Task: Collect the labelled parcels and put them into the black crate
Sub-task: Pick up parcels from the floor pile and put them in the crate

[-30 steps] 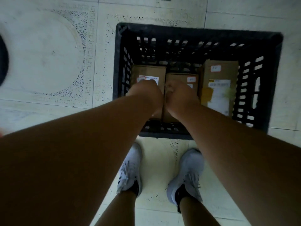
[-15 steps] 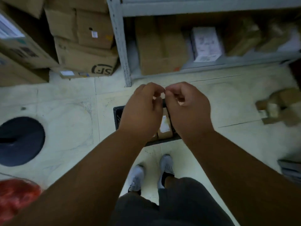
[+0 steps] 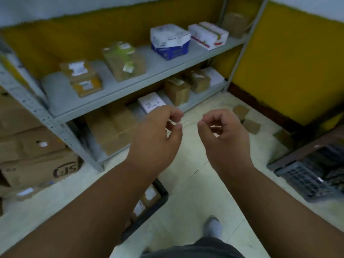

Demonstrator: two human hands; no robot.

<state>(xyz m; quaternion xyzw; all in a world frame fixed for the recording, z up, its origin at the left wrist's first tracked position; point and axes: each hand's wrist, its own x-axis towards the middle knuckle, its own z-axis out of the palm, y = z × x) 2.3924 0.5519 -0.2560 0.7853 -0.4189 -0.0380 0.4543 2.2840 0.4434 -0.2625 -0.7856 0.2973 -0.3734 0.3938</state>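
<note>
My left hand (image 3: 158,135) and my right hand (image 3: 223,133) hover side by side in mid-air, fingers loosely curled, nothing in either. The black crate (image 3: 160,200) stands on the floor below my left forearm, mostly hidden by it; brown labelled parcels (image 3: 149,197) show inside. Ahead is a grey metal shelf (image 3: 119,90) carrying more labelled parcels: a small brown box (image 3: 78,70), a yellow-taped box (image 3: 87,86), a taped brown box (image 3: 123,60), a blue-and-white box (image 3: 170,40) and a white box (image 3: 208,35). A white-labelled parcel (image 3: 151,103) lies on the lower shelf.
Large cardboard cartons (image 3: 37,161) are stacked on the floor at left. Small brown boxes (image 3: 247,119) lie on the tiled floor by the yellow wall. A grey crate (image 3: 305,181) sits under a dark table at right. My shoe (image 3: 213,228) shows below.
My view has risen from the crate to the shelf. Both hands came up out of the crate and moved apart, their fingers loosening.
</note>
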